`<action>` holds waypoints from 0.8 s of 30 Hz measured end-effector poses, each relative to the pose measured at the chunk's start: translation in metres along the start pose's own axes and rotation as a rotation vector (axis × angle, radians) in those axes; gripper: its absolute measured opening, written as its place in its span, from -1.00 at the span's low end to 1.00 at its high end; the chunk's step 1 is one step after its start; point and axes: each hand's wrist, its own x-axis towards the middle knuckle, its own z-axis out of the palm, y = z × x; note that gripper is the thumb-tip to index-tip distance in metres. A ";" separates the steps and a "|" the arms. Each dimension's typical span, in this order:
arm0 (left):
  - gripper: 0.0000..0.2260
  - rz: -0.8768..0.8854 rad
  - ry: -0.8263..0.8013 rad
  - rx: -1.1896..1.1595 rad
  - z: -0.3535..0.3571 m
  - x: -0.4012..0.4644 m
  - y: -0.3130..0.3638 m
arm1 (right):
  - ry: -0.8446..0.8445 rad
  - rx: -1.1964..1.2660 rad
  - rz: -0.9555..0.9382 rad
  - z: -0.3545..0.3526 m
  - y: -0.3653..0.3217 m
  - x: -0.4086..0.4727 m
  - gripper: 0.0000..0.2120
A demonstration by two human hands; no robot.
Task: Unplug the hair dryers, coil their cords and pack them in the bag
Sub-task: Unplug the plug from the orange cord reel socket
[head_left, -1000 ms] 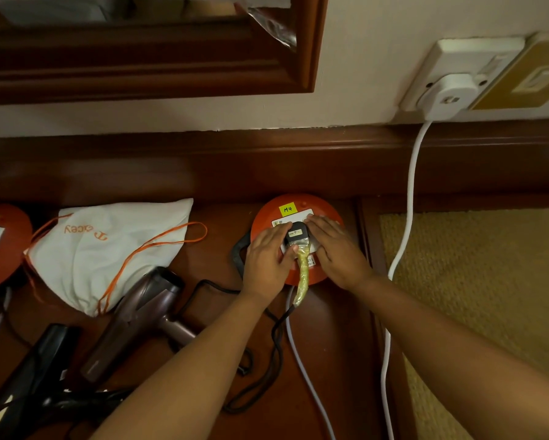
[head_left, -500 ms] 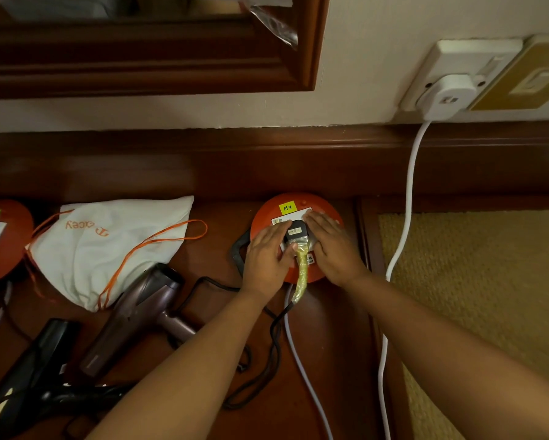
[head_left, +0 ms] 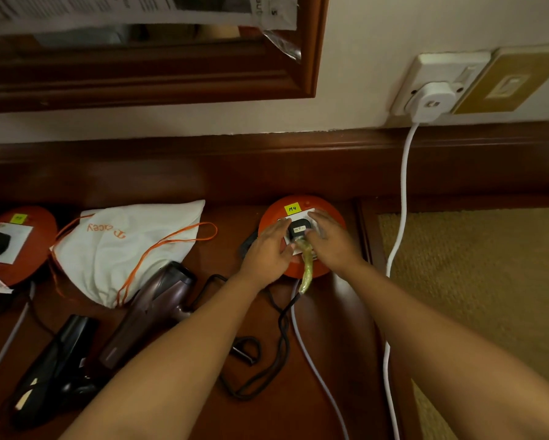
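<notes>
Black plug (head_left: 299,229) seated in orange reel (head_left: 327,211) at counter (head_left: 336,312) back edge. Left hand (head_left: 268,252) pinching plug's left side, thumb near taped cord (head_left: 306,271); right hand (head_left: 328,241) on its right flank and socket face, grip there hard to tell. Best: brace reel down with right, pull plug straight out by body, not by cord. Brown dryer (head_left: 152,309), black dryer (head_left: 52,357) lying left; bag (head_left: 124,252) behind them

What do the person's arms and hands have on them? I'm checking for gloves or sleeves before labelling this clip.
Nothing worn that shows: the left hand and right hand are bare, with no gloves, rings or watch in view. Both forearms are bare to the frame's edge, with no sleeves.
</notes>
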 end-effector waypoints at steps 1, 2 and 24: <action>-0.48 0.021 -0.004 0.045 -0.002 -0.002 -0.002 | 0.024 -0.034 -0.022 0.004 -0.002 -0.003 -0.57; -0.45 0.035 -0.011 0.091 -0.003 -0.005 -0.005 | 0.038 -0.060 -0.043 0.008 -0.006 -0.006 -0.55; -0.12 0.049 -0.258 0.311 -0.018 0.013 -0.032 | 0.080 -0.291 -0.016 0.029 -0.013 -0.009 -0.37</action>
